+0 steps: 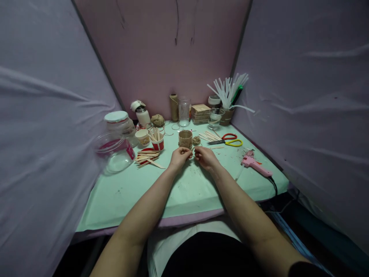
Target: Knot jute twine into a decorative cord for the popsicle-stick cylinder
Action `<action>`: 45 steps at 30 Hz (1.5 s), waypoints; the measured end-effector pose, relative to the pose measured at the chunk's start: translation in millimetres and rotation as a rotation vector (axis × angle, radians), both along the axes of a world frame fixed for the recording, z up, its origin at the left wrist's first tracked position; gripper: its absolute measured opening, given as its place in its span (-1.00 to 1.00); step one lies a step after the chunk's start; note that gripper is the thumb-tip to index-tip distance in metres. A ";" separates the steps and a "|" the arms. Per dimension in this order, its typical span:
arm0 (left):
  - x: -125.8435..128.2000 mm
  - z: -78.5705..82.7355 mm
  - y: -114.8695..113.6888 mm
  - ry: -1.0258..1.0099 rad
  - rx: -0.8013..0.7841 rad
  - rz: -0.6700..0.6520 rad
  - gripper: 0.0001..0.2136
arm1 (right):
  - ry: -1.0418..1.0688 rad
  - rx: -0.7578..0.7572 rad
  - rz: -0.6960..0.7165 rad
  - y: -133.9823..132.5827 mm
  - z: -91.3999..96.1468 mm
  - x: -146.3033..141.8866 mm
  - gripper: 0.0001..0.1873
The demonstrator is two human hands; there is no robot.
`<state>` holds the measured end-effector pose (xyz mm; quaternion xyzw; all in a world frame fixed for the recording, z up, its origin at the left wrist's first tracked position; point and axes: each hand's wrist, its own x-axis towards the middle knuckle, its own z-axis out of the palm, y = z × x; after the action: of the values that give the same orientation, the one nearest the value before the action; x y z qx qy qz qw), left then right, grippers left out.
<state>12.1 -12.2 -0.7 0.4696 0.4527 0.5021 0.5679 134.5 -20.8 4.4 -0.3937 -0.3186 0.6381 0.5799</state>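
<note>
My left hand point(180, 157) is closed in a pinch at the front of a small brown cup point(185, 139) with a scalloped rim. My right hand point(205, 157) is also pinched, fingertips a short gap away from the left ones. Between them shows a short tan strand that looks like twine point(193, 149); its ends are hidden by the fingers. Just behind the right hand rests a small ball of twine point(196, 140). The cup stands upright on the table; whether the fingers touch it I cannot tell.
On the right lie scissors point(225, 142) and a pink glue gun point(256, 164) with its cord. Craft sticks point(148, 157), a red cup point(157, 144) and a clear plastic jar point(118, 157) are on the left. Glue sticks point(229, 90), wooden squares point(200, 114) and a glass jar point(184, 112) line the back.
</note>
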 end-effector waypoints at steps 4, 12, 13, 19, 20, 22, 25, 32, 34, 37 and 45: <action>-2.2 -1.0 -0.1 0.009 -0.064 -0.055 -0.79 | -0.107 0.032 -0.032 -0.7 -0.6 -1.0 -0.78; -6.2 2.7 -0.4 0.003 -0.078 -0.094 -0.79 | -0.294 0.103 -0.078 3.0 -10.0 -1.0 -0.83; -6.6 3.2 0.1 0.007 -0.076 -0.085 -0.79 | -0.308 0.108 -0.085 3.4 -10.6 -0.8 -0.83; -7.6 4.2 1.4 0.053 -0.085 -0.055 -0.78 | -0.370 0.134 -0.117 2.7 -8.7 -0.4 -0.81; -7.6 3.9 1.2 0.070 -0.073 -0.054 -0.78 | -0.376 0.141 -0.124 2.4 -8.1 -0.6 -0.81; -8.1 3.1 1.3 0.087 -0.063 -0.065 -0.77 | -0.383 0.152 -0.140 2.1 -7.0 -0.9 -0.81; -11.1 3.3 3.5 0.038 -0.127 -0.133 -0.73 | -0.383 0.158 -0.155 2.3 -6.3 -1.4 -0.81; -20.6 12.4 7.7 -0.173 -0.296 -0.326 -0.73 | -0.357 0.181 -0.138 4.2 -10.0 -1.3 -0.80; -20.6 14.3 6.5 -0.179 -0.307 -0.326 -0.73 | -0.355 0.182 -0.136 5.1 -11.9 -1.1 -0.80; -19.2 15.1 4.7 -0.168 -0.285 -0.308 -0.72 | -0.349 0.185 -0.124 5.8 -13.0 -1.1 -0.80; -21.5 14.0 6.0 -0.215 -0.267 -0.331 -0.74 | -0.526 0.329 -0.194 1.2 -4.0 -1.5 -0.78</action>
<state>-9.4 -6.2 13.3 0.4020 0.3689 0.3851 0.7444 133.0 -19.6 0.4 -0.4746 -0.5174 0.3961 0.5917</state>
